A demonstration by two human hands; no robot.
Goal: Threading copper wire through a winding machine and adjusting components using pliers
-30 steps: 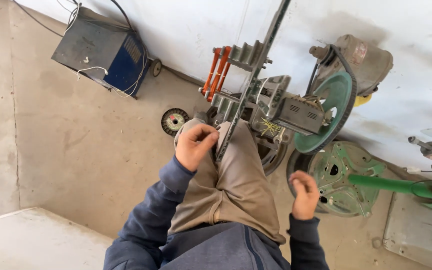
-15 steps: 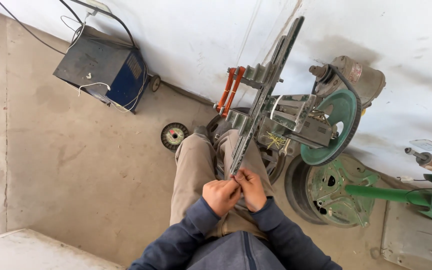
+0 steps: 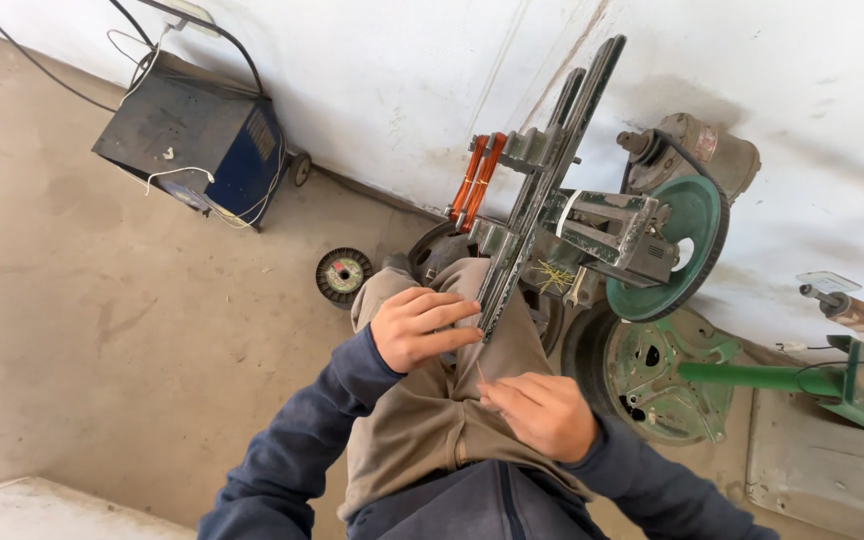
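Bare concrete floor meets a whitewashed wall across the top of the view. At the far left, against the wall, stands a blue-grey box-shaped machine on small wheels, with black cables running up from it. Further right, a small round wire spool lies flat on the floor, just beside the person's knee.

At centre, the left hand rests against the lower end of a long grey metal winding frame, its fingers stretched nearly straight along the bar rather than wrapped around it. Two orange rods stick up beside the frame. The right hand lies on the khaki trousers, fingers pinched loosely together on a thin strand of wire that can barely be made out.

To the right sit a green pulley wheel, a round green drum on the floor, and a green bar reaching toward the right edge.
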